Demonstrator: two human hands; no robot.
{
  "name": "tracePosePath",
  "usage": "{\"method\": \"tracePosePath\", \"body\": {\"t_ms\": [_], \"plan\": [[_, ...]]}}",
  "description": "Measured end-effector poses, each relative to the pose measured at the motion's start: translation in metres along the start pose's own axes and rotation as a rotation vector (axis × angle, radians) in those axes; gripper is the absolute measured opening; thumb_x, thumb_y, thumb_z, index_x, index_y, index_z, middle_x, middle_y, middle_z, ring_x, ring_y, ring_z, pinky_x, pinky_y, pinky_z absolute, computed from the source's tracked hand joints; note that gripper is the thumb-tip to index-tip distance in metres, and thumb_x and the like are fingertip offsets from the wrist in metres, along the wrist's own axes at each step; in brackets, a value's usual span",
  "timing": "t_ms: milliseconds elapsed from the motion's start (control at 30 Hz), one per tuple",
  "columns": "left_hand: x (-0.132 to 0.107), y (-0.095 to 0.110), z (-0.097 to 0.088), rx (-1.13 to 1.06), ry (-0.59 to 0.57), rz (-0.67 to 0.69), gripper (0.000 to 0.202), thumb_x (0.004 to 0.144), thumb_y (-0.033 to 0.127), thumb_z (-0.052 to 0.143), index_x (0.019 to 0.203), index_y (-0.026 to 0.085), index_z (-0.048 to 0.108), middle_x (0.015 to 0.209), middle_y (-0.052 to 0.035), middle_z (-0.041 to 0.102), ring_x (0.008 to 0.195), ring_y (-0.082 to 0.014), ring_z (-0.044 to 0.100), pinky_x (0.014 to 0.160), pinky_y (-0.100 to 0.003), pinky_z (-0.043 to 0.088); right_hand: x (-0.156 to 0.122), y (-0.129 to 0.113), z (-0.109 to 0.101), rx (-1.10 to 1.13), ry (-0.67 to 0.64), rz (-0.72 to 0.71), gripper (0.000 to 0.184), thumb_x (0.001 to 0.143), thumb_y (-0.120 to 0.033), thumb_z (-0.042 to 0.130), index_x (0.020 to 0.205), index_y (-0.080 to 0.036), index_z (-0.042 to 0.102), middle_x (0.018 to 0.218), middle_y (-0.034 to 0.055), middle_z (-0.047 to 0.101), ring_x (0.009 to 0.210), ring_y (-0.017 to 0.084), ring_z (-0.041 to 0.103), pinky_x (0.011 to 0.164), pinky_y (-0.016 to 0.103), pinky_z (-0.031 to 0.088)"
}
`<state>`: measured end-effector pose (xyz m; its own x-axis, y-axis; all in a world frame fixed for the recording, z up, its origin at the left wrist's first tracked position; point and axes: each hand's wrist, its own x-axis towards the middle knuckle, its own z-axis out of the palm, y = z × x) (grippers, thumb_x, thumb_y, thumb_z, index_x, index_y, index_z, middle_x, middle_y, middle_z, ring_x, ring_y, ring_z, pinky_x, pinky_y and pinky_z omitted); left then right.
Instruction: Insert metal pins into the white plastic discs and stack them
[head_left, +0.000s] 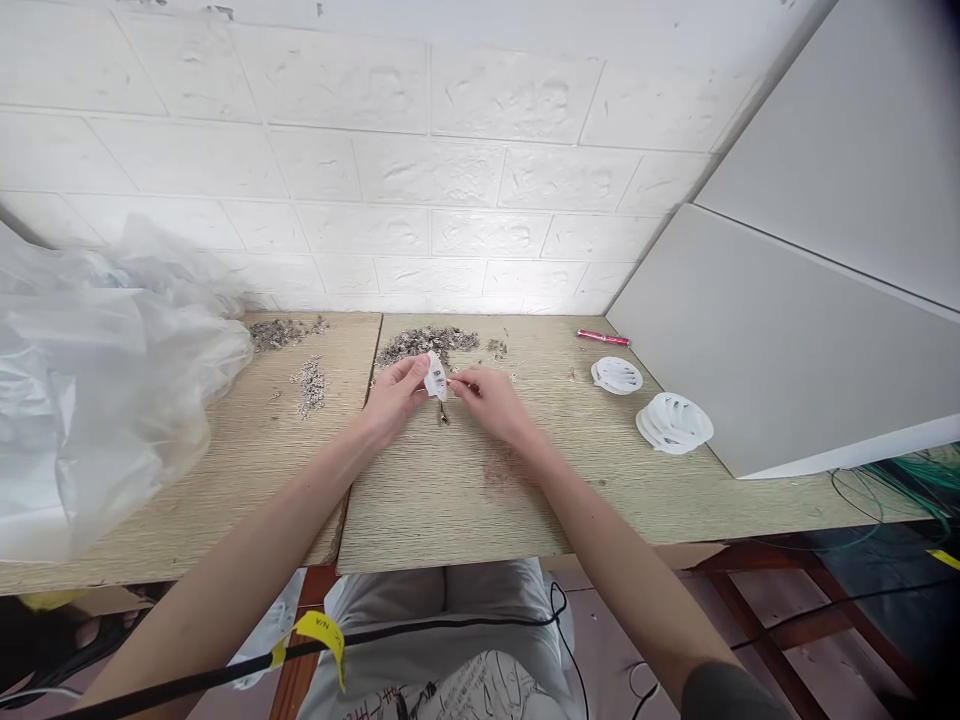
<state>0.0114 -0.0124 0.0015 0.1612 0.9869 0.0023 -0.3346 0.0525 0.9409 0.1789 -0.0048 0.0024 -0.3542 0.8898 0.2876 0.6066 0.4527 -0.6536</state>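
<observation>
A white plastic disc with slots (434,378) is held up on edge over the table, pinched by my left hand (397,398). My right hand (489,398) is closed at the disc's right side, thumb and forefinger together; what they pinch is too small to make out. Below the disc a small dark metal part (444,414) shows against the table. Just behind my hands lies a pile of small metal pieces (427,343).
Stacked white discs (675,422) and a smaller stack (616,375) lie at the right, near a red pen (603,338). Metal bits (311,388) and a large plastic bag (105,380) are at the left. A grey panel (810,350) stands at the right.
</observation>
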Motion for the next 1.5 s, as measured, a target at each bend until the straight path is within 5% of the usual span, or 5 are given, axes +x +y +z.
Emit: {"method": "tracePosePath", "body": {"t_ms": [667,1067,1233,1500], "plan": [[0.006,-0.019,-0.007,0.309,0.033,0.027,0.052,0.062,0.048,0.082,0.101,0.016,0.072,0.092,-0.0099,0.072,0.083,-0.0196,0.066,0.081,-0.036,0.053,-0.004,0.001,0.002,-0.175,-0.071,0.000,0.031,0.089,-0.012,0.048,0.064,-0.012,0.067,0.061,0.0011,0.057,0.057,0.010,0.041,0.059,0.023,0.027],[0.004,-0.010,-0.006,0.094,-0.026,-0.034,0.046,0.066,0.049,0.079,0.096,0.014,0.070,0.090,-0.0096,0.071,0.084,-0.0197,0.067,0.082,-0.038,0.055,0.000,-0.001,-0.002,-0.041,-0.094,0.043,0.032,0.090,-0.022,0.049,0.059,-0.014,0.057,0.056,-0.0019,0.049,0.054,0.009,0.037,0.057,0.024,0.025],[0.005,-0.006,-0.004,0.049,-0.056,-0.029,0.043,0.069,0.051,0.076,0.088,0.013,0.069,0.088,-0.0096,0.070,0.083,-0.0202,0.067,0.084,-0.038,0.054,-0.002,0.000,-0.007,-0.008,-0.163,0.024,0.026,0.087,-0.013,0.043,0.068,-0.014,0.061,0.064,-0.0005,0.056,0.059,0.010,0.043,0.059,0.023,0.028],[0.004,-0.006,-0.004,0.045,-0.025,-0.032,0.042,0.071,0.051,0.074,0.087,0.013,0.069,0.090,-0.0092,0.069,0.086,-0.0204,0.065,0.085,-0.038,0.053,-0.004,-0.004,-0.011,0.018,-0.083,0.103,0.022,0.088,-0.019,0.052,0.090,-0.015,0.074,0.071,0.0013,0.066,0.060,0.010,0.049,0.061,0.023,0.032]]}}
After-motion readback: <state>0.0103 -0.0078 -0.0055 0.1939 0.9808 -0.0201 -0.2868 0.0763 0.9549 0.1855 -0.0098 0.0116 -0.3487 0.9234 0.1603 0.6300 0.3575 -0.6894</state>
